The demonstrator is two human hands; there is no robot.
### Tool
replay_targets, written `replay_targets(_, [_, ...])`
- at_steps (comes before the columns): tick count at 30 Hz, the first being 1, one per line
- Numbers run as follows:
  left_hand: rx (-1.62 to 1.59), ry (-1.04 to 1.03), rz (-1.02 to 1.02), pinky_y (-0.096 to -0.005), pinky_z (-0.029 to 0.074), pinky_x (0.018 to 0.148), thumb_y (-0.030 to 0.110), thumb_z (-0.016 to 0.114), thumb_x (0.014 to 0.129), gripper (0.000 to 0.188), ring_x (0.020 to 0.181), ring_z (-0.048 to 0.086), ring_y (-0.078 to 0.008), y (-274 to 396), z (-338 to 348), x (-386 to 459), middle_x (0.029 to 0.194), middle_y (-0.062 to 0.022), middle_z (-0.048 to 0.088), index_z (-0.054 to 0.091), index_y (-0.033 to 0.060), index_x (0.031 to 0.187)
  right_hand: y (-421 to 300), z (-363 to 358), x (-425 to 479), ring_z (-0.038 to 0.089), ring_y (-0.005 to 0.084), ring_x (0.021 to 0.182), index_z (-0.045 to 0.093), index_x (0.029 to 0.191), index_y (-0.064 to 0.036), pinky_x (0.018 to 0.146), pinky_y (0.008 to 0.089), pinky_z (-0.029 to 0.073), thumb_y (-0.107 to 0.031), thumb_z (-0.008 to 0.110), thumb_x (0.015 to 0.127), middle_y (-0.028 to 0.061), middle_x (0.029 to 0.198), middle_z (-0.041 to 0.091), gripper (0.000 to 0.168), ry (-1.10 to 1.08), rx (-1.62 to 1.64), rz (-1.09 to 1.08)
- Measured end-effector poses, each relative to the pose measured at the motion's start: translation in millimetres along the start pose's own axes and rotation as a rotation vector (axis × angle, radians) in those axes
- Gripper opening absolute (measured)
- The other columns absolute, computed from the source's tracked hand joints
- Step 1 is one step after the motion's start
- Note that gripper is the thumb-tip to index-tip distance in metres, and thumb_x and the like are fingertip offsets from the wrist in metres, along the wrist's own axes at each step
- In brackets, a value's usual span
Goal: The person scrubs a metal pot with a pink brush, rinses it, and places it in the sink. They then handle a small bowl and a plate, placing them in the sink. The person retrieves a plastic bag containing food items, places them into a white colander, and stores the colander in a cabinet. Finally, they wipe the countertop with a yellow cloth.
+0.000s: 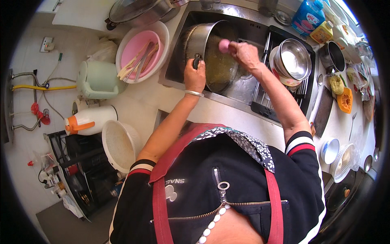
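Note:
A large metal pot (195, 42) is tipped on its side in the stainless steel sink (179, 71), its mouth facing right. My left hand (195, 79) grips the pot's dark side handle (196, 62). In my right hand (246, 55) is a tool with a rounded pink end (224, 45), held at the pot's opening; the rest of the tool is hard to make out. The inside of the pot looks wet and yellowish. On the rack at the sink's right side stands a shiny metal bowl (295, 59), stacked on other bowls.
Left of the sink, a pink basin (128, 45) holds chopsticks inside a white basin (165, 45). A white thermos jug (100, 122) and a plastic strainer (120, 146) stand nearer me. Rightward are a dark cleaver-like slab (323, 111), cut pumpkin (345, 100) and a small pot (335, 56).

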State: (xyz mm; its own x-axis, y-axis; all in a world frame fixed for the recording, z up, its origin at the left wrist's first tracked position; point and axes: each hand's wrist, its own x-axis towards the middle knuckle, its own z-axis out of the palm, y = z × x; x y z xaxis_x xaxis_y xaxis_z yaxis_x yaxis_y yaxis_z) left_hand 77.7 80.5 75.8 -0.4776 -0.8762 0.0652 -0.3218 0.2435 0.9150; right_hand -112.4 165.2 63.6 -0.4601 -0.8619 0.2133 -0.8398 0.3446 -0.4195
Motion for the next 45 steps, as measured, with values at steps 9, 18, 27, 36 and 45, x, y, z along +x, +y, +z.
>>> replay_targets(9, [-0.226, 0.015, -0.073, -0.0239, 0.029, 0.029, 0.015, 0.05, 0.085, 0.016, 0.035, 0.035, -0.0076, 5, -12, -2, 0.05, 0.0008, 0.039, 0.042, 0.0048, 0.075, 34, 16, -35, 0.061, 0.0339, 0.072, 0.065, 0.081, -0.012, 0.062, 0.0433, 0.047, -0.022, 0.054, 0.072, 0.0161, 0.075, 0.062, 0.017, -0.224, -0.038, 0.048])
replay_targets(18, [-0.055, 0.074, 0.076, -0.0235, 0.028, 0.028, 0.017, 0.051, 0.083, 0.017, 0.033, 0.035, -0.0078, -15, -7, 11, 0.049, 0.0013, 0.04, 0.043, 0.0056, 0.073, 1, -19, -84, 0.06, 0.0352, 0.07, 0.057, 0.094, -0.005, 0.064, 0.0443, 0.047, -0.024, 0.055, 0.077, 0.0202, 0.072, 0.061, 0.025, -0.077, -0.028, 0.391])
replay_targets(27, [-0.103, 0.052, 0.077, -0.0235, 0.028, 0.028, 0.017, 0.052, 0.082, 0.02, 0.033, 0.035, -0.0071, -6, -5, 17, 0.048, 0.002, 0.039, 0.041, 0.0075, 0.069, -9, -17, -112, 0.061, 0.0344, 0.067, 0.06, 0.085, -0.003, 0.061, 0.0434, 0.048, -0.023, 0.054, 0.075, 0.0187, 0.07, 0.061, 0.023, -0.2, -0.03, 0.378])
replay_targets(36, [0.146, 0.157, 0.284, -0.0293, 0.036, 0.041, 0.016, 0.054, 0.081, 0.022, 0.042, 0.041, -0.0135, -3, -9, 22, 0.052, -0.0048, 0.046, 0.048, -0.0001, 0.067, -7, -19, -117, 0.06, 0.0354, 0.068, 0.061, 0.085, -0.004, 0.063, 0.0442, 0.047, -0.023, 0.056, 0.074, 0.0193, 0.071, 0.061, 0.023, -0.163, 0.02, 0.373])
replay_targets(45, [0.195, 0.048, 0.348, -0.033, 0.041, 0.055, 0.018, 0.056, 0.081, 0.023, 0.054, 0.05, -0.0222, 27, 7, -1, 0.059, -0.0132, 0.053, 0.054, -0.0046, 0.08, 3, -15, -114, 0.061, 0.0336, 0.065, 0.058, 0.089, -0.006, 0.059, 0.0431, 0.048, -0.026, 0.058, 0.076, 0.0186, 0.073, 0.06, 0.024, -0.047, -0.058, 0.395])
